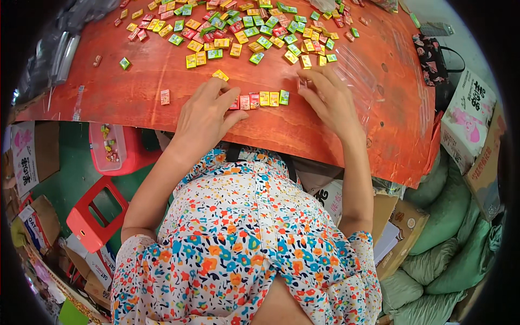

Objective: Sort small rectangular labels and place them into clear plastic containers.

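Note:
A short row of small candy-sized boxes lies near the front edge of the table: red and pink boxes (249,102) on the left, yellow ones (269,98) beside them and a green one (284,97) at the right end. My left hand (206,114) has its thumb and forefinger around the small red box (235,103) at the row's left end. Right of the row, my right hand (330,100) pinches a small pink box (301,83), partly hidden by the fingers. Just beyond my left fingertips lies a yellow box (220,75).
A big loose pile of small coloured boxes (244,32) covers the far part of the red table (135,100). Clear plastic trays (355,76) lie at the right. A lone pink box (165,97) sits left. Below stand a pink tub (111,146), a red stool (97,214) and sacks (444,216).

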Action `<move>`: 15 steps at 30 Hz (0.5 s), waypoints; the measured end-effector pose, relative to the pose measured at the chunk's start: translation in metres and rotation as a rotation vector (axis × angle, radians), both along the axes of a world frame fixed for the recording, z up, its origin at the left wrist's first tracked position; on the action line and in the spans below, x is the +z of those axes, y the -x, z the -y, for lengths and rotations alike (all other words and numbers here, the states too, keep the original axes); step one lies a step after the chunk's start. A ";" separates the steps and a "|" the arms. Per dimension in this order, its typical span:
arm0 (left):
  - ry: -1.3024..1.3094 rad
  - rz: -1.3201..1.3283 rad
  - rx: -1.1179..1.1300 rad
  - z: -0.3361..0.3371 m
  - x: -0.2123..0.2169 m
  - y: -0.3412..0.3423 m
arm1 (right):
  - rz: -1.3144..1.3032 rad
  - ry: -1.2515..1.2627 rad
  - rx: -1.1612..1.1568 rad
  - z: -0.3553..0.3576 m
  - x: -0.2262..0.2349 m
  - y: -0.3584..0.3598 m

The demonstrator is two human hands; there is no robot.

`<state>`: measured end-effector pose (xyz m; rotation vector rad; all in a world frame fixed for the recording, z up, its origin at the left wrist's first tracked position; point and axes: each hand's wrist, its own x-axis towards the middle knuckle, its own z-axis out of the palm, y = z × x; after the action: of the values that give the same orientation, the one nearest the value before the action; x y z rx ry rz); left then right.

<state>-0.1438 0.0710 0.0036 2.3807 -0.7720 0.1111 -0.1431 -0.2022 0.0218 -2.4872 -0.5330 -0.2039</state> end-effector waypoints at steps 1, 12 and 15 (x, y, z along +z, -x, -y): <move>0.003 0.001 -0.003 -0.001 0.000 0.001 | -0.093 -0.042 -0.046 0.000 0.003 0.009; -0.009 0.017 0.001 0.002 -0.005 0.000 | -0.159 0.049 0.024 -0.008 -0.006 0.019; 0.008 0.002 0.011 0.002 0.002 0.000 | -0.194 0.020 0.019 -0.011 -0.001 0.017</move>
<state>-0.1442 0.0686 0.0057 2.3778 -0.7576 0.1207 -0.1599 -0.1912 0.0213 -2.4865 -0.4784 0.0503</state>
